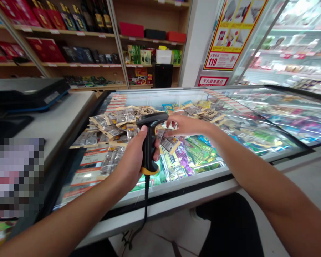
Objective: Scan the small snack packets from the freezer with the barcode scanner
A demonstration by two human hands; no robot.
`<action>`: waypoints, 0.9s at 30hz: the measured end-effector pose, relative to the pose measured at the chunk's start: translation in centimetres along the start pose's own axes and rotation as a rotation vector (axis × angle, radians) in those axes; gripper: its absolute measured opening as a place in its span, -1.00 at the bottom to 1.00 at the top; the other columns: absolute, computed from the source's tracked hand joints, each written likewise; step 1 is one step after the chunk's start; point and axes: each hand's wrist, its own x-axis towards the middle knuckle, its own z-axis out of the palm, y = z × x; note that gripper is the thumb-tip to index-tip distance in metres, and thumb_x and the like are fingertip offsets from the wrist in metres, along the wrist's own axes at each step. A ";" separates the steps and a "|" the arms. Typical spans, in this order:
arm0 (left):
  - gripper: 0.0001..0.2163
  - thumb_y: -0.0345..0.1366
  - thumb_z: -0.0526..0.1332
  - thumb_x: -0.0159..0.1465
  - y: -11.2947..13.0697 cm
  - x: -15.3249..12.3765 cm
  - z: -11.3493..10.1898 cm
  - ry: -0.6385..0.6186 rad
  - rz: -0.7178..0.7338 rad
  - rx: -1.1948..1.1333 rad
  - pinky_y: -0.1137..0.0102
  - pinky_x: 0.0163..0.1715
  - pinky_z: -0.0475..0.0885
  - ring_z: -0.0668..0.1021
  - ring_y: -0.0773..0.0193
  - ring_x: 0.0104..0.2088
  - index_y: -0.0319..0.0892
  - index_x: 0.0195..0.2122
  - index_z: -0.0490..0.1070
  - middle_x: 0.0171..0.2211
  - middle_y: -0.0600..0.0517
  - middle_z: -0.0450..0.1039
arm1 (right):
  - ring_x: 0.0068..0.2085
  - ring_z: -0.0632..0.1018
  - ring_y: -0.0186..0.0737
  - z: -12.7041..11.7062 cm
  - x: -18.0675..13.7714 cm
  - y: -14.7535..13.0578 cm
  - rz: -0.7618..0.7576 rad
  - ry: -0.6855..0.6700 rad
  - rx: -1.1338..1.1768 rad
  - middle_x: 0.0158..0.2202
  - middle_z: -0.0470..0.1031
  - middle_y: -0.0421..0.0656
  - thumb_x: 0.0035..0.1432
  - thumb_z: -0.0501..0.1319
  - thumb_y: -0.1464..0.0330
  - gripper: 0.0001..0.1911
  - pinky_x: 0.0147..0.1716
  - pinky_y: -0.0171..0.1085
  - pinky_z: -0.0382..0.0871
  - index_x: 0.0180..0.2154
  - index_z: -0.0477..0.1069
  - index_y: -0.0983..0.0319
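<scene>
My left hand point(133, 157) is wrapped round the handle of a black and yellow barcode scanner point(149, 146), held upright with its head tilted toward the right. A cable runs from its base down past the cabinet edge. Just beyond the scanner head is my right hand point(183, 125), its fingers loosely curved and apart over the snack packets; some fingertips are partly hidden behind the scanner. One brown-edged clear snack packet point(171, 143) lies beneath these fingers. More such snack packets point(111, 130) are heaped to the left on the glass-topped display cabinet point(200, 180).
Colourful bags point(200, 150) show under the glass. At left, a counter point(77, 103) carries a dark flat device point(29, 92). Shelves point(82, 66) with boxes and bottles stand behind, and a lit display case point(291, 53) is at right. My knee point(230, 221) is close below the cabinet edge.
</scene>
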 end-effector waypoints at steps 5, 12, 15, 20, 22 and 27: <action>-0.66 -0.08 -0.05 0.51 0.1 0.0 0.0 -0.009 -0.019 -0.007 0.52 -0.62 0.24 0.33 0.45 -0.65 -0.21 -0.20 0.35 -0.47 0.09 0.31 | -0.12 0.55 -0.03 1.2 0.1 -0.7 0.029 -0.082 0.085 -0.04 0.55 -0.03 0.08 0.41 0.17 -0.42 -0.15 -0.12 0.47 0.12 0.45 0.20; -0.66 -0.06 -0.03 0.50 0.1 0.1 -0.1 -0.039 -0.013 -0.004 0.53 -0.63 0.23 0.33 0.46 -0.64 -0.21 -0.20 0.36 -0.46 0.09 0.32 | -0.16 0.56 -0.08 -0.4 0.1 0.3 0.081 0.040 0.151 -0.08 0.56 -0.08 0.12 0.37 0.26 -0.57 -0.17 -0.17 0.49 0.04 0.49 0.16; -0.66 -0.03 0.04 0.47 0.2 0.0 -0.1 -0.044 -0.008 0.007 0.53 -0.63 0.23 0.33 0.46 -0.64 -0.20 -0.26 0.36 -0.46 0.09 0.33 | -0.26 0.54 -0.15 -1.6 0.0 1.3 0.174 0.246 0.186 -0.26 0.54 -0.15 0.20 0.32 0.25 -0.73 -0.24 -0.22 0.45 -0.06 0.52 0.15; -0.62 0.07 0.22 0.33 0.2 -0.3 0.0 -0.092 0.006 0.094 0.51 -0.64 0.22 0.33 0.45 -0.64 -0.19 -0.35 0.35 -0.49 0.08 0.36 | -0.46 0.41 -0.28 -2.4 0.1 2.0 0.273 0.565 0.334 -0.47 0.34 -0.29 0.21 0.34 0.29 -0.75 -0.40 -0.30 0.35 -0.07 0.47 0.15; -0.59 0.11 0.24 0.29 0.1 -0.4 0.1 -0.123 0.005 0.135 0.50 -0.64 0.22 0.34 0.44 -0.65 -0.19 -0.37 0.35 -0.49 0.08 0.37 | -0.46 0.42 -0.28 -2.5 0.2 2.0 0.304 0.602 0.402 -0.45 0.36 -0.29 0.22 0.32 0.30 -0.75 -0.40 -0.29 0.37 -0.06 0.44 0.14; -0.55 0.16 0.22 0.29 0.0 -0.4 0.1 -0.091 0.040 0.170 0.50 -0.66 0.19 0.33 0.44 -0.66 -0.19 -0.40 0.35 -0.52 0.06 0.37 | -0.44 0.43 -0.27 -2.5 0.1 2.2 0.265 0.590 0.355 -0.40 0.38 -0.26 0.24 0.29 0.28 -0.75 -0.42 -0.30 0.36 -0.04 0.44 0.14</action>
